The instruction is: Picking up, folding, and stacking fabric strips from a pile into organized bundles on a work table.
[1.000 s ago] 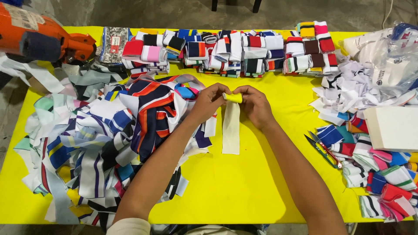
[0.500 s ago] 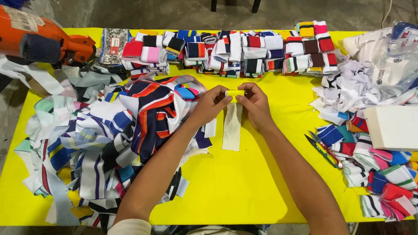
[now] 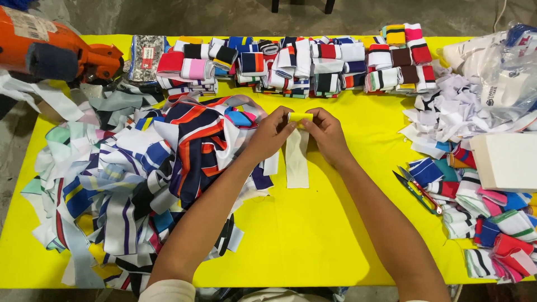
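Note:
A cream fabric strip [image 3: 297, 161] with a yellow band at its top end lies lengthwise on the yellow table [image 3: 313, 235]. My left hand [image 3: 272, 134] pinches the left side of the rolled yellow end, and my right hand [image 3: 326, 133] pinches its right side. The roll sits just above the table between my fingertips, while the strip's tail trails toward me.
A big heap of loose striped strips [image 3: 140, 173] fills the left. Rows of rolled strips [image 3: 291, 61] line the far edge. More rolls [image 3: 492, 223], a white box [image 3: 506, 162], small snips [image 3: 418, 190] and white scraps sit right. An orange machine [image 3: 50, 50] stands far left.
Both hands have shifted slightly away from me with the strip's yellow end, and the visible tail has grown a little shorter as the end is rolled.

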